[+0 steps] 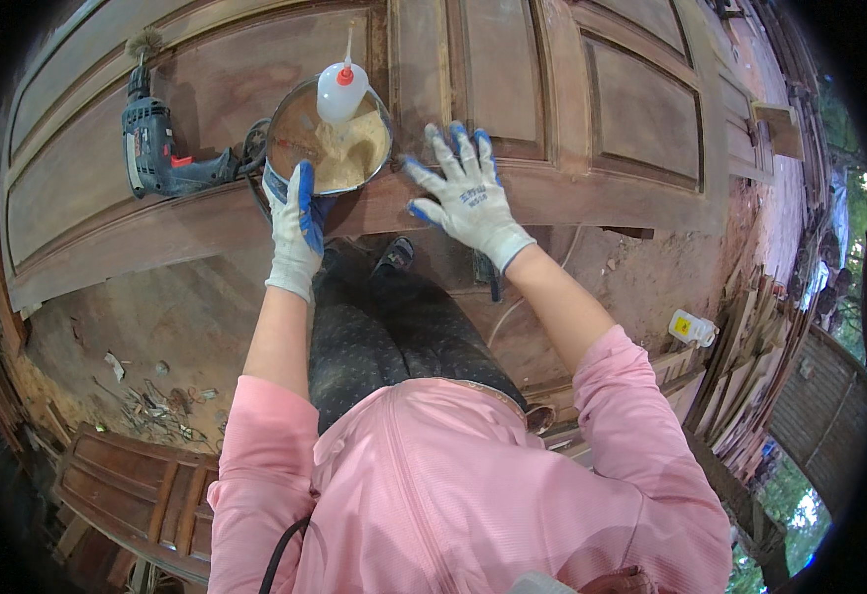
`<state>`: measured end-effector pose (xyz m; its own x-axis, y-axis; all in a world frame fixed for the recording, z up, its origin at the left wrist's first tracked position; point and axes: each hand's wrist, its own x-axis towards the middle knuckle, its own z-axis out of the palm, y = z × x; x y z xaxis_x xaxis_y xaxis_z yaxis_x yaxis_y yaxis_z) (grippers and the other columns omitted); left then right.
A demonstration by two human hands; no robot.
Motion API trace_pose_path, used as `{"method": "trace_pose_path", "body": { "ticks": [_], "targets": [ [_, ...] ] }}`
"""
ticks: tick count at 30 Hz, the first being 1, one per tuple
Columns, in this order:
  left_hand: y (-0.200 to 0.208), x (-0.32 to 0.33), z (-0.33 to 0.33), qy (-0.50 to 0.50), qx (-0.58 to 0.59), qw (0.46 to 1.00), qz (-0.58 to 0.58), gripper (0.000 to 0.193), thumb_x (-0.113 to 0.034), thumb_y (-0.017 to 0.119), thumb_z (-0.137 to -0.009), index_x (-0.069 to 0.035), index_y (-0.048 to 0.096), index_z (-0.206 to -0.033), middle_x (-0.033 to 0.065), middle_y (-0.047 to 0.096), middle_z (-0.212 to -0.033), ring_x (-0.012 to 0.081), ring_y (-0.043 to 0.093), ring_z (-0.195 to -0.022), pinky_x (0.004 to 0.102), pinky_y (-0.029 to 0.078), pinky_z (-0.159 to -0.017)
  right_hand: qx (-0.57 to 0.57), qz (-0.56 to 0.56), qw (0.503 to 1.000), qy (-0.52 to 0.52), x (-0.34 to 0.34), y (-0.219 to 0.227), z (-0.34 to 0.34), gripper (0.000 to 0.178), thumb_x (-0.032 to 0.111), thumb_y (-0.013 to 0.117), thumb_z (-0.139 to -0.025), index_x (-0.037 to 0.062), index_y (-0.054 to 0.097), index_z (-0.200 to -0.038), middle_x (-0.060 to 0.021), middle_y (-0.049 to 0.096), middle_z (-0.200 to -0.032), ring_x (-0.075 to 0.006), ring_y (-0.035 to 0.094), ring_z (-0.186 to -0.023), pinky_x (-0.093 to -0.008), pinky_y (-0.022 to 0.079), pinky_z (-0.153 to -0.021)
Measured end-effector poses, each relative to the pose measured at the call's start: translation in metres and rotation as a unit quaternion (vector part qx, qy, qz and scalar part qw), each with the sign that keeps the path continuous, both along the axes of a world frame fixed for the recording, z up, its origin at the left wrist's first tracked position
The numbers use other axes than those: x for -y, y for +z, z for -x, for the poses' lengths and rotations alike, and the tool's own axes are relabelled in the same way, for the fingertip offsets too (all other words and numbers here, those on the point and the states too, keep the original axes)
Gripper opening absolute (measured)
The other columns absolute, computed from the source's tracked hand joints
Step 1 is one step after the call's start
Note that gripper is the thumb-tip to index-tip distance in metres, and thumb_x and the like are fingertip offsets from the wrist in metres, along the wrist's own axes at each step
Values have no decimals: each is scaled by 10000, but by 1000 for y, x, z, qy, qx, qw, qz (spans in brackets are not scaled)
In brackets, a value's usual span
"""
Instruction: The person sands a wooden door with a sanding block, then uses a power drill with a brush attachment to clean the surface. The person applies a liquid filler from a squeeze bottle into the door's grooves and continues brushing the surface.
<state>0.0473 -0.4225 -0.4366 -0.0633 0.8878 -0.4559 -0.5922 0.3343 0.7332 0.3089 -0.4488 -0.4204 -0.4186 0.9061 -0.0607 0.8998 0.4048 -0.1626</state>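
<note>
My left hand [297, 226], in a white work glove with blue palm, is closed round the near rim of a round bowl [289, 117]. Tan powder [356, 147] lies heaped inside it. A white squeeze bottle [339, 93] with a red collar and thin nozzle stands tilted in the bowl; its base meets the powder. My right hand [469, 194], gloved the same way, is spread flat with fingers apart over the near rail of a brown panelled wooden door [641, 117]. Nothing is in that hand.
A dark drill [156, 148] fitted with a wire brush lies on the door, left of the bowl. On the ground at the right is a white plastic bottle [693, 329] beside stacked wood strips [750, 366]. Another wooden door panel [127, 485] sits at lower left, near scattered debris [168, 408].
</note>
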Motion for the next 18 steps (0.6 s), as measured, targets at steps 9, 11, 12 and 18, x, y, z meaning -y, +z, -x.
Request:
{"method": "trace_pose_path", "body": {
  "ticks": [9,11,12,18],
  "targets": [
    [-3,-1,-1,7,9,1000,0,709,-228,743,-974,-151,327,-1543,95,476,-1489,249,553,-1328,409,555,-1062,27,-26,999,-25,-17,-8,-20,696,581,534,-994,286,393,-1608,-158,246,-1704,-458,182,-1557,-632,43,-1261],
    [-6,-1,1,6,5,1000,-9,708,-227,742,-975,-150,326,-1542,94,477,-1487,249,555,-1326,412,555,-1063,39,1,999,9,4,-2,-13,691,592,535,-987,291,413,-1597,-152,261,-1699,-448,190,-1555,-637,42,-1261],
    [-7,-1,2,7,3,1000,-15,707,-226,742,-975,-149,326,-1542,93,478,-1486,249,556,-1324,413,555,-1063,22,13,999,27,19,-3,-14,695,604,538,-977,279,438,-1583,-135,284,-1691,-430,200,-1554,-642,37,-1263],
    [0,-1,0,1,0,1000,11,695,-223,736,-979,-152,335,-1542,88,474,-1492,249,551,-1333,424,552,-1068,-12,52,998,30,50,3,-23,723,600,518,-984,231,412,-1596,-98,309,-1686,-399,191,-1567,-629,26,-1268]
  ]
}}
